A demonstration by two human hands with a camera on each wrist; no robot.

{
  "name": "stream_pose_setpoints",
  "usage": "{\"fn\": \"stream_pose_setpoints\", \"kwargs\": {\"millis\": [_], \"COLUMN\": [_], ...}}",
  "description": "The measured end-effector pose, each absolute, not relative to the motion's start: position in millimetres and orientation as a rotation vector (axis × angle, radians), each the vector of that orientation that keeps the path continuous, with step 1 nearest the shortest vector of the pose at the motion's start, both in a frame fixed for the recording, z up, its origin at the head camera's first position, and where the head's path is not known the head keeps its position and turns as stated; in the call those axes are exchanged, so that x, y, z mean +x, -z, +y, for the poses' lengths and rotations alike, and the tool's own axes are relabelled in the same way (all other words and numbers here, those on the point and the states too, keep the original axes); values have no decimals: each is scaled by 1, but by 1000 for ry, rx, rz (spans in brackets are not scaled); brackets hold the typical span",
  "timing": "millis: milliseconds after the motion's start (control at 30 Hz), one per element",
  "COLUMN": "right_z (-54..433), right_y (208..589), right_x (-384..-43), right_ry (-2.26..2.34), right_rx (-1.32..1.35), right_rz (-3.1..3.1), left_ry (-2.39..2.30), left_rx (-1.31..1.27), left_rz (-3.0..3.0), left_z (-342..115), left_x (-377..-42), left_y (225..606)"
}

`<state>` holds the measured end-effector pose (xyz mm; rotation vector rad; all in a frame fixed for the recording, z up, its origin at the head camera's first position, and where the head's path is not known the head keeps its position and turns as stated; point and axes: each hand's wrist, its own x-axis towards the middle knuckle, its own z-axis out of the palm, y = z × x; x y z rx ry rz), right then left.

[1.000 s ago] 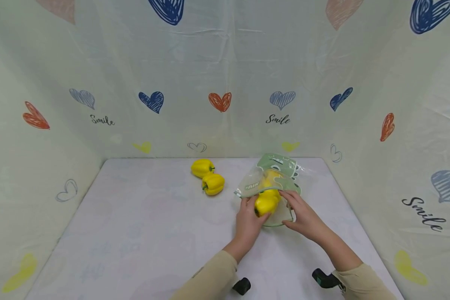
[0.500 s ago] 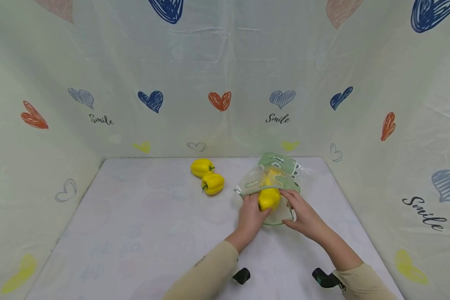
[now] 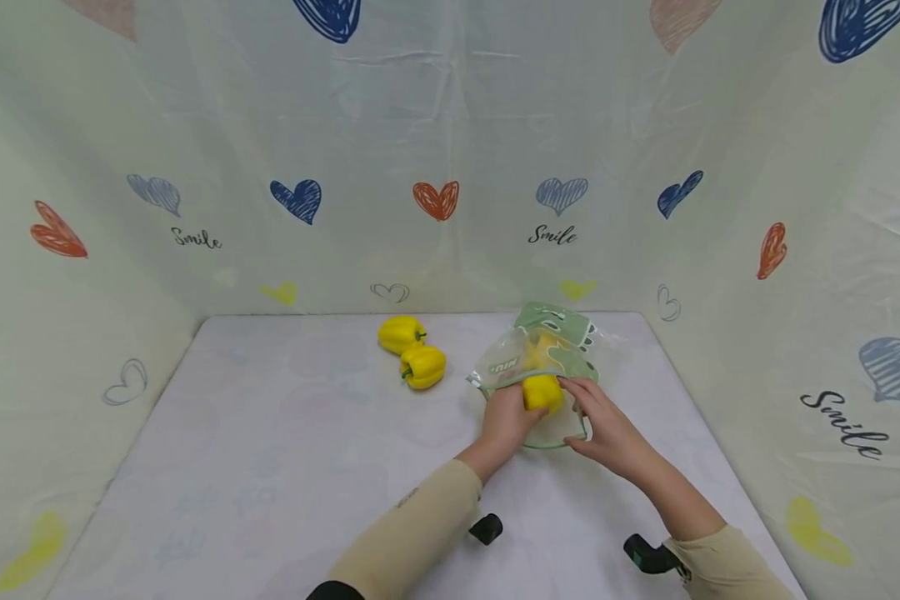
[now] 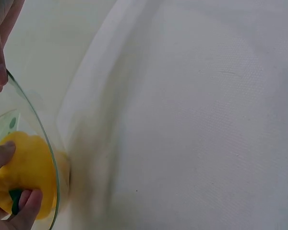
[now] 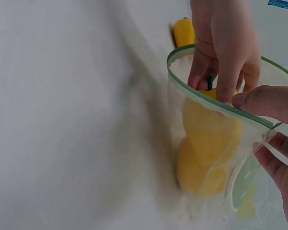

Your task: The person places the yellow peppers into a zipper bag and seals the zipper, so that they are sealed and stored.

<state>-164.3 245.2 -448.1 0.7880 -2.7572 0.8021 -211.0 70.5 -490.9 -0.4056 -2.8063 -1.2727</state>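
Note:
A clear zip bag [image 3: 508,354] with green print lies at the table's right side, its mouth spread apart. My left hand [image 3: 508,421] reaches into that mouth and grips a yellow bell pepper [image 3: 543,393] by its stem end, as the left wrist view shows; another yellow pepper [image 5: 197,175] sits deeper in the bag. My right hand [image 3: 607,429] holds the bag's green-edged rim [image 5: 216,101], thumb on one side and fingers on the other. In the head view the bag hides my left fingertips.
Two yellow bell peppers, one farther back [image 3: 401,334] and one nearer [image 3: 423,367], touch each other left of the bag. The white table [image 3: 270,467] meets a heart-printed curtain [image 3: 375,242] at its back edge. Black wrist cameras [image 3: 648,555] stick out below the sleeves.
My left hand has pushed forward and slightly right, carrying the pepper deeper into the bag. The right hand stays at the rim. The two loose peppers lie as before.

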Motion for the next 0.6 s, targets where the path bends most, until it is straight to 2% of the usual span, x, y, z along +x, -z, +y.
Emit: {"fn": "stream_pose_setpoints", "kwargs": {"millis": [600], "right_z": [245], "right_y": [446], "right_x": [-165], "right_ry": [-795], "right_rx": [714], "right_rz": [-2784], "left_ry": [1249], "left_rx": [-438], "left_rz": [-2804], "left_z": [84], "left_x": [-227], "left_y": [492]}}
